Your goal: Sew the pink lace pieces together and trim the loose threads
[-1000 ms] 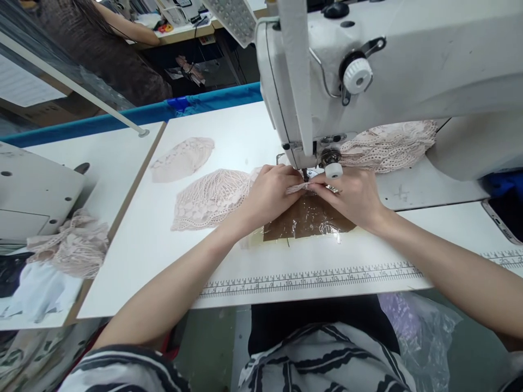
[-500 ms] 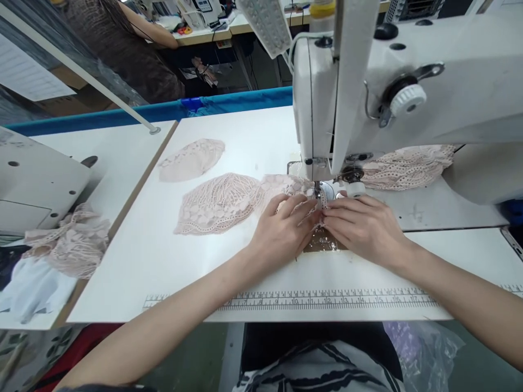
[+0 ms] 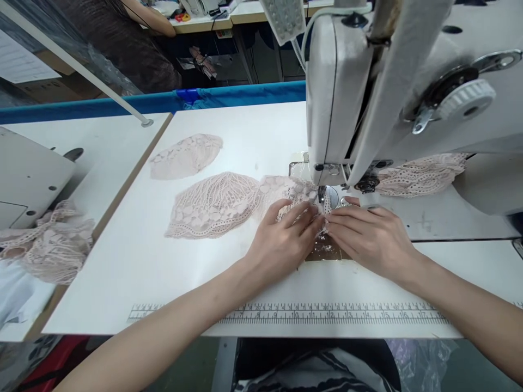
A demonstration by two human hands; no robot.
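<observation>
A pale pink lace piece (image 3: 286,188) lies under the needle area of the white sewing machine (image 3: 327,103). My left hand (image 3: 286,231) presses and grips its near edge from the left, fingers bent together. From the right, my right hand (image 3: 370,234) pinches the same lace edge, its fingertips almost meeting the left ones. The fingers hide much of the lace between them. Joined to it on the left, a fan-patterned lace cup (image 3: 214,204) rests flat on the table. Farther back lies a separate lace cup (image 3: 188,157).
More pink lace (image 3: 425,173) is bunched under the machine arm. At left, a lace bundle (image 3: 61,245) sits beside another machine (image 3: 28,179). A printed ruler (image 3: 294,316) runs along the front table edge. Beyond the blue cloth edge (image 3: 245,95), another person's arm (image 3: 151,19) shows.
My view has moved closer to the machine, so its head looks larger and farther right. Both hands keep about the same place on the lace, and the lace pieces lie much as before.
</observation>
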